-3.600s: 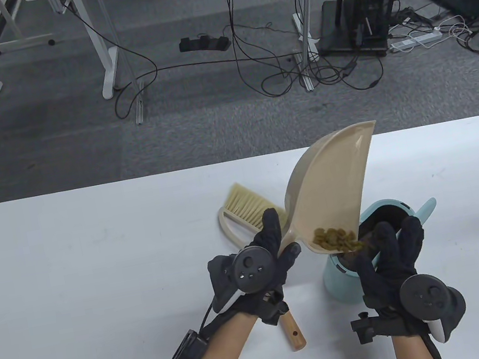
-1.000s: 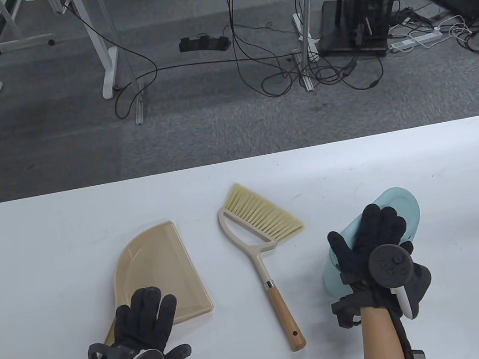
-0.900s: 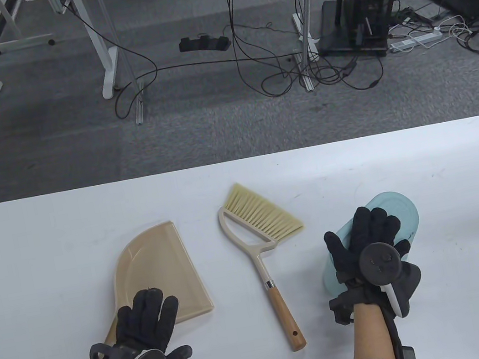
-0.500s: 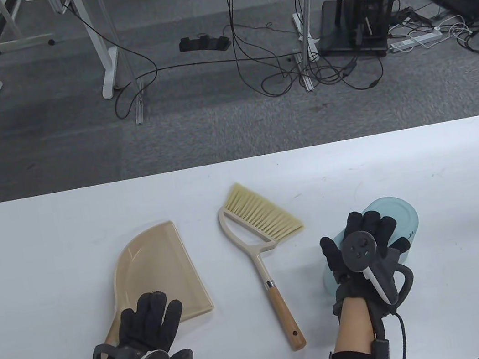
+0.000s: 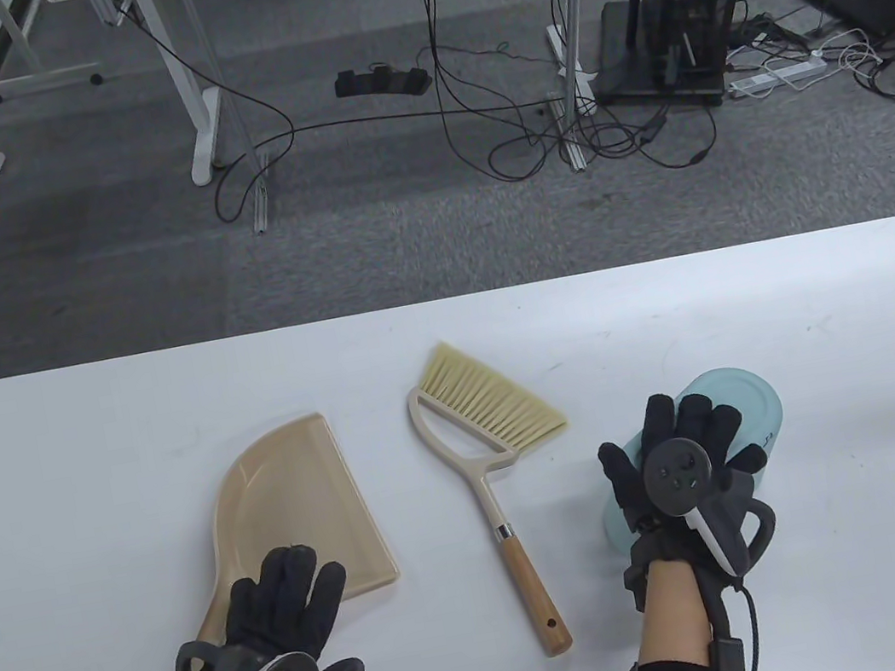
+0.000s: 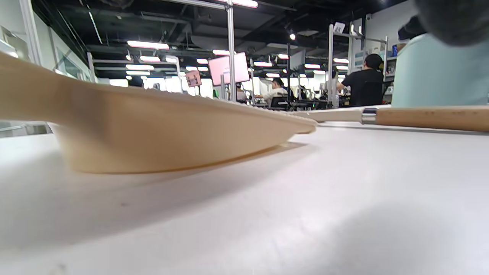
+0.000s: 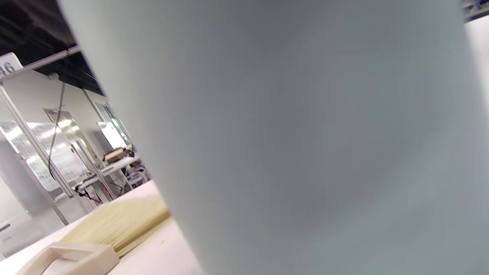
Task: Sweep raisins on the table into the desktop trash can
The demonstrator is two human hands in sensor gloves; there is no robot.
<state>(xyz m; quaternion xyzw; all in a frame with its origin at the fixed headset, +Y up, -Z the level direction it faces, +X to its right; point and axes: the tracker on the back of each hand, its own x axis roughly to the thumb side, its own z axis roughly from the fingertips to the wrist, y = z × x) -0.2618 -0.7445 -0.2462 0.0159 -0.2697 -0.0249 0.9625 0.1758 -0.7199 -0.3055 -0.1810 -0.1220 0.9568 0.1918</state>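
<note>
The beige dustpan lies flat on the white table, left of centre. My left hand rests open over its handle end, fingers spread. The hand brush lies in the middle, wooden handle toward me. The pale blue desktop trash can stands at the right with its lid down. My right hand lies flat on the lid, thumb at the can's left side. No raisins show on the table. The left wrist view shows the dustpan close up. The can wall fills the right wrist view.
The brush handle and the can show beyond the dustpan in the left wrist view. Brush bristles lie left of the can in the right wrist view. The table's far edge drops to a floor with cables.
The dustpan, earlier tipped over the open can with raisins, now lies on the table. In the last second my right hand pressed the can's lid down flat. The left hand barely moved.
</note>
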